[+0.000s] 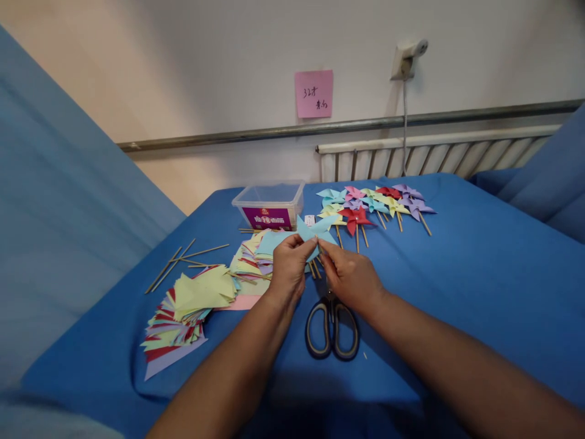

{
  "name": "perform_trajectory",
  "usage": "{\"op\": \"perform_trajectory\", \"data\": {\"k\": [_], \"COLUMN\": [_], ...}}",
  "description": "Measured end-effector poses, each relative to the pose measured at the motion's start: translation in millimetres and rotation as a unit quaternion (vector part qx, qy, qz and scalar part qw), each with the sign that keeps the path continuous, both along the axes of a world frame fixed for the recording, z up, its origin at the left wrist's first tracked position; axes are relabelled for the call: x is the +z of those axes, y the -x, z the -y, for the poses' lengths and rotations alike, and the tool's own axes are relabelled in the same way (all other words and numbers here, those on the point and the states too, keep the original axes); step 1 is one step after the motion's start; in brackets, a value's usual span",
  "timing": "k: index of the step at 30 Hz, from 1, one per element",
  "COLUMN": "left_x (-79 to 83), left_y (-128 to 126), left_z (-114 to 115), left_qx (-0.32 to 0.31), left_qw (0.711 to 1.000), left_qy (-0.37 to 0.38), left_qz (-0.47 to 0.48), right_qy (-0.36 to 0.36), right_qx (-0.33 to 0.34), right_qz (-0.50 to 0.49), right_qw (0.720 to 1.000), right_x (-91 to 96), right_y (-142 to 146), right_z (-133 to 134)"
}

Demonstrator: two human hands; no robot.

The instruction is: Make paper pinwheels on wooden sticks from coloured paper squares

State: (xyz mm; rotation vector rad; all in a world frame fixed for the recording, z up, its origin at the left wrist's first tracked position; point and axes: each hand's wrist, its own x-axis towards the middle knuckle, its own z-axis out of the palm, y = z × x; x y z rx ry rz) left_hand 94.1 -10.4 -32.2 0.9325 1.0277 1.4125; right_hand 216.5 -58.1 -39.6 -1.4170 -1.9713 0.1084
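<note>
Both my hands meet over the middle of a blue-covered table (pixel 479 274), pinching a light blue paper pinwheel (pixel 315 233) between them. My left hand (pixel 287 268) grips its left side with closed fingers. My right hand (pixel 348 277) pinches its lower centre, where thin wooden sticks (pixel 314 268) poke out below. A pair of scissors (pixel 332 329) with dark handles lies on the table just under my right wrist.
Stacks of coloured paper squares (pixel 192 305) lie to the left, with more (pixel 251 256) behind my left hand. Loose wooden sticks (pixel 183 259) are scattered at far left. A clear plastic box (pixel 269 204) and several finished pinwheels (pixel 375 207) sit at the back. A radiator (pixel 434 155) lines the wall.
</note>
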Motion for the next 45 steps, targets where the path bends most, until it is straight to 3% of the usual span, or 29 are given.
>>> {"op": "perform_trajectory", "data": {"k": [5,9,11,14,17,21,25,34,45], "left_x": [5.0,12.4,14.3,14.4,13.6,13.8,14.4,12.9,12.6], "left_y": [1,-1,-2,-3,-3,-2,-2,-1,0], "left_z": [-1,4,7,9,10,10,10,10,10], "left_qx": [-0.004,-0.045,-0.069,-0.094,-0.105,-0.116,-0.119,-0.121,-0.112], "left_qw": [1.0,0.998,0.997,0.995,0.994,0.993,0.992,0.992,0.993], "left_qy": [0.011,0.03,0.034,0.032,0.028,0.031,0.033,0.031,0.029], "left_qz": [0.011,0.02,0.025,0.024,0.016,0.016,0.016,-0.004,-0.014], "right_qy": [-0.011,-0.019,0.023,0.127,0.173,0.202,0.26,0.275,0.27], "right_qx": [0.005,-0.052,-0.049,0.023,0.059,0.086,0.108,0.129,0.111], "right_qz": [-0.049,-0.209,-0.318,-0.485,-0.577,-0.636,-0.649,-0.685,-0.68], "right_qw": [0.999,0.976,0.947,0.865,0.796,0.739,0.707,0.662,0.673], "right_x": [6.1,7.7,4.1,-2.1,-2.1,5.9,8.3,2.0,1.3], "right_y": [-7,-15,-17,-16,-14,-13,-14,-12,-8], "right_z": [3,-5,-13,-23,-25,-18,-14,-15,-14]}}
